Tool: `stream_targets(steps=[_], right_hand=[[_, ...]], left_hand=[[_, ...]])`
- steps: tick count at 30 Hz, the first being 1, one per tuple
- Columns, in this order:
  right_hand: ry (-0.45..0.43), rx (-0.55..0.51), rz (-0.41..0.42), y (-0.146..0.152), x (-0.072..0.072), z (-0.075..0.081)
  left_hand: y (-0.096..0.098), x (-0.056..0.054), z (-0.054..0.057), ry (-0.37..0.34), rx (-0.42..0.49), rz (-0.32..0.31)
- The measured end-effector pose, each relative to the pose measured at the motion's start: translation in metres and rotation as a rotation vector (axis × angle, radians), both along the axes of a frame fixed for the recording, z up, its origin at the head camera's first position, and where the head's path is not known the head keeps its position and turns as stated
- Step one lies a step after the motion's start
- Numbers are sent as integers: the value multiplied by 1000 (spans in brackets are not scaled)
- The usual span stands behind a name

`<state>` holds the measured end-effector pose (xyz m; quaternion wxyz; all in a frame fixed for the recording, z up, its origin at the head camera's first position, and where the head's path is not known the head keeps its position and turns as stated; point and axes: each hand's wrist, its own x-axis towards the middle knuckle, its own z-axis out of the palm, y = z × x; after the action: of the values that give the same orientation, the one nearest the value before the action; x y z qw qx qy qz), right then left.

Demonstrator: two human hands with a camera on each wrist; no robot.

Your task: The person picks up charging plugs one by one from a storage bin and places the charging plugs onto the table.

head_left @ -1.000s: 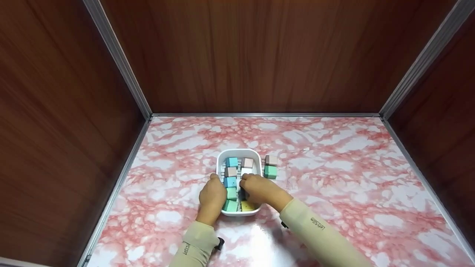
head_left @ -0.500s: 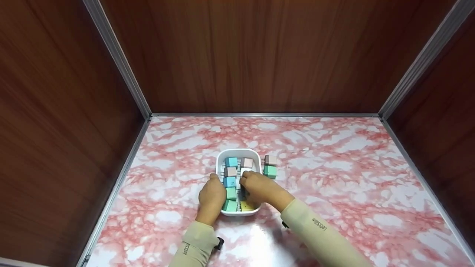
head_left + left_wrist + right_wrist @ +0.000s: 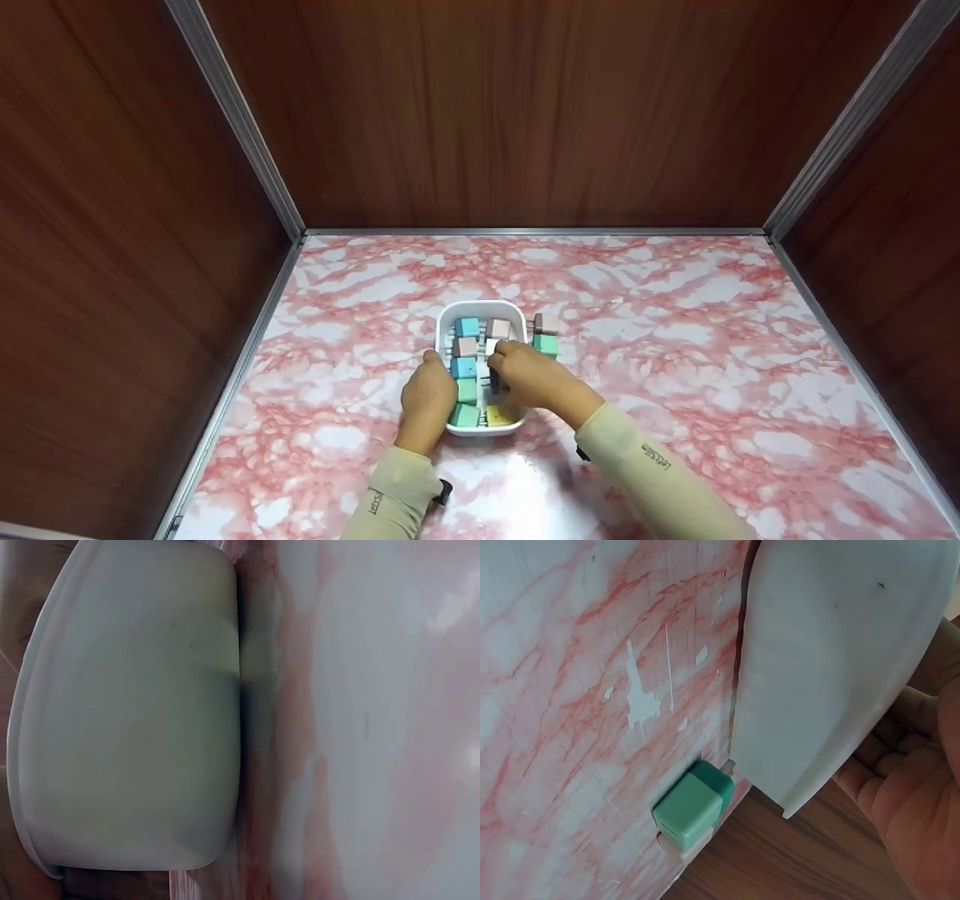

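Observation:
A white plastic box holds two columns of charger plugs. In its left column are blue, pink and green plugs. A pink plug and a yellow plug lie at either end of the right column. My left hand holds the box's left wall at the rim. Reaching over the right wall, my right hand pinches a black plug, its prongs pointing left, inside the box; the hand covers part of it. The right wrist view shows curled fingers beyond the rim.
To the right of the box, a pink plug and a green plug lie on the red-and-white marbled table. Brown wood-grain panels with grey metal edging stand at the back and both sides.
My right hand has shifted slightly away from me and to the right, and more of the black plug with its prongs shows. My left hand and the box stay put.

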<state>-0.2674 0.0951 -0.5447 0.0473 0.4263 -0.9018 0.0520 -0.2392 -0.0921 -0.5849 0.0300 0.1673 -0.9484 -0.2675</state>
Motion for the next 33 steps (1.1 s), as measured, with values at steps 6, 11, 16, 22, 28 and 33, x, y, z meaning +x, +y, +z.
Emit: stream_targets(steps=[6,11,16,22,28,33], right_hand=[[1,-18,1,5,1,7],[-20,-24,-13,8,2,14],[10,-41,-5,15,3,18],[44,-79,3,24,3,21],[57,-88,-15,31,1,26],[70,-94,-19,38,-1,26]], left_hand=[[-1,1,0,7,-6,-3],[0,0,0,16,-20,-12],[0,-1,-1,9,-19,-10],[1,-1,-1,5,-20,-9],[1,-2,0,-14,-23,-7],[1,-2,1,-20,-22,-3]])
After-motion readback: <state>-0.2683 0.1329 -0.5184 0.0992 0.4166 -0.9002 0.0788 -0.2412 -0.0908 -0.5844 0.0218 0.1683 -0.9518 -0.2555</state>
